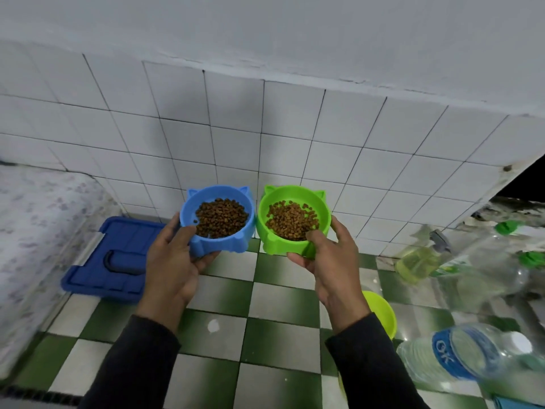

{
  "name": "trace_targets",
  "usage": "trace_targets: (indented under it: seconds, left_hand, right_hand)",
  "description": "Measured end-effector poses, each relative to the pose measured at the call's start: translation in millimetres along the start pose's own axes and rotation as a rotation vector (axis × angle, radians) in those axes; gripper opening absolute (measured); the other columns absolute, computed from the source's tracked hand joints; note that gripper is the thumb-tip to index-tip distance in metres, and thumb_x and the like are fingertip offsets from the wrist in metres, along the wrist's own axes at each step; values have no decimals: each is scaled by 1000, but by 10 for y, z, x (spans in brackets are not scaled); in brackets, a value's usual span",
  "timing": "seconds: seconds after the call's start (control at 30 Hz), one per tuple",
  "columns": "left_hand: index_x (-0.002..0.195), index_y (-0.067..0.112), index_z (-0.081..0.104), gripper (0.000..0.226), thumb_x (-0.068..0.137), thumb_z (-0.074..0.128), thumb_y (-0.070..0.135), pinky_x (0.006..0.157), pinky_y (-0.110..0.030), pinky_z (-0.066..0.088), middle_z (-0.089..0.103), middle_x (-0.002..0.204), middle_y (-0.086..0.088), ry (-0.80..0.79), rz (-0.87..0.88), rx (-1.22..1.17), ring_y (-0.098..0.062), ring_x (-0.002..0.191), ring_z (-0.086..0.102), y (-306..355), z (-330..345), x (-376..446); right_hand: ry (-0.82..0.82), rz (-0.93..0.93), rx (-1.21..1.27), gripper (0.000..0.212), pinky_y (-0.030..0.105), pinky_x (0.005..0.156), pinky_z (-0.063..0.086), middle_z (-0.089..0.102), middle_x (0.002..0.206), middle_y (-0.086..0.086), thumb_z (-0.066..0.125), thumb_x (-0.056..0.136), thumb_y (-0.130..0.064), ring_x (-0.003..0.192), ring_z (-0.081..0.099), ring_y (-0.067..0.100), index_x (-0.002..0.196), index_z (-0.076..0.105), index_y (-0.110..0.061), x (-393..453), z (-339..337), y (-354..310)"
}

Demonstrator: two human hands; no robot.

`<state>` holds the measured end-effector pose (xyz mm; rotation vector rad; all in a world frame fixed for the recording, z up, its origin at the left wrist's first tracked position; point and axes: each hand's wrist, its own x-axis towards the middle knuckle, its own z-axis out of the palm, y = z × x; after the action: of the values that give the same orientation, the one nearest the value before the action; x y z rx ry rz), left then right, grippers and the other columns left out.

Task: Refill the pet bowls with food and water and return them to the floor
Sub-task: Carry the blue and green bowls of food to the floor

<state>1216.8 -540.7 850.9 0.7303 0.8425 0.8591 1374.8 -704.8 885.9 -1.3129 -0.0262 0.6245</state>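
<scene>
Head view: my left hand [174, 261] gripped the blue cat-eared plastic bowl [218, 219], my right hand [330, 261] the green one [292, 221], both level with kibble, checkered floor [265, 335] at six o'clock.

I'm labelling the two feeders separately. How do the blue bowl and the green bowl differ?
The blue bowl is in the left hand; the green bowl is in the right hand. Blue's kibble looks darker and heaped; green's looks lighter and more spread. Both share the cat-ear shape and sit level, side by side.

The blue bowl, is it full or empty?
Partly full. The blue bowl, held in the left hand, has a heap of brown kibble covering most of its bottom.
</scene>
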Motion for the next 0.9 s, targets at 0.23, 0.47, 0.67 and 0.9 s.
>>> trace_targets:
  seconds: [0.23, 0.47, 0.67, 0.9]
  left_hand:
    - [132, 22, 66, 35, 99, 62, 12, 70, -42, 63, 67, 127, -8, 100, 53, -47, -29, 110, 70, 237, -79, -199]
    - [133, 19, 65, 35, 100, 60, 12, 70, -41, 63, 73, 121, -5, 161, 157, -63, -21, 100, 75, 581, -360, -438]
    - [128, 21, 69, 31, 100, 60, 12, 76, -44, 64, 76, 115, -4, 255, 248, -91, -23, 103, 75, 968, -717, -665]
    - [140, 19, 61, 43, 98, 65, 11, 70, -43, 64, 70, 128, -7, 373, 347, -163, -28, 106, 73, 1479, -1319, -968]
  right_hand:
    - [-93, 5, -6, 57, 41, 66, 63, 62, 111, 0, 59, 94, 1, 97, 71, 24, 145, 50, -23, -120, 189, -112]
    - [-230, -14, -26, 51, 44, 67, 63, 64, 107, 3, 61, 95, -1, 96, 71, 24, 140, 55, -26, -367, 509, -177]
    - [-351, -40, -53, 41, 49, 69, 63, 64, 113, 12, 64, 95, -5, 98, 70, 28, 131, 60, -23, -642, 938, -147]
    - [-467, -51, -63, 38, 46, 67, 63, 67, 113, 15, 66, 94, -6, 94, 73, 31, 128, 62, -23, -1087, 1595, 71]
